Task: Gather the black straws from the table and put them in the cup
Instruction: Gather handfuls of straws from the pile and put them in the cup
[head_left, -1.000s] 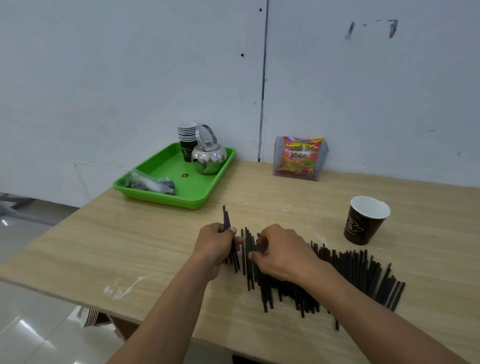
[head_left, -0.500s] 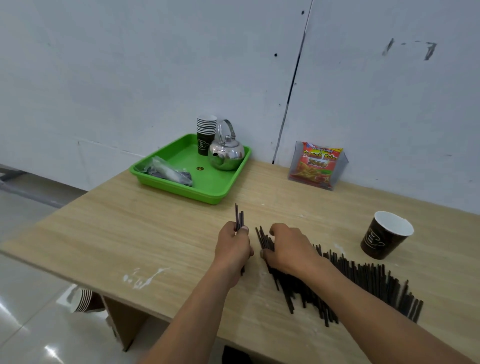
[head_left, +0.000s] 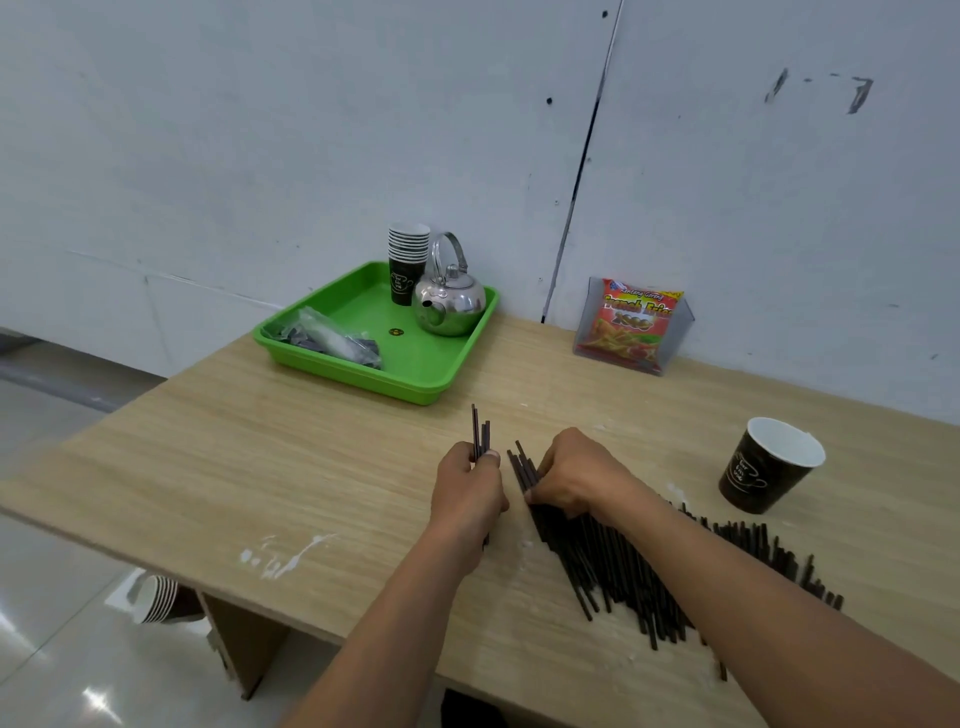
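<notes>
A row of several black straws (head_left: 628, 571) lies spread on the wooden table (head_left: 291, 467), running right under my right forearm. My left hand (head_left: 467, 496) grips a small bundle of black straws (head_left: 480, 434) that sticks up out of the fist. Just to its right, my right hand (head_left: 576, 475) presses on the left end of the row and pinches a few straws there. A dark brown paper cup (head_left: 769, 467) with a white inside stands upright at the right, apart from both hands, and looks empty.
A green tray (head_left: 431, 379) at the back holds a stack of paper cups (head_left: 408, 262), a steel kettle (head_left: 451, 301) and a plastic bag (head_left: 327, 340). A clear holder with a snack packet (head_left: 631, 325) stands by the wall. More cups (head_left: 158, 597) lie on the floor below the table's left edge.
The left hand's bundle has pulled a little away from the row, leaving a gap. The right hand has stayed on the row's left end. The camera has moved and the view has shifted.
</notes>
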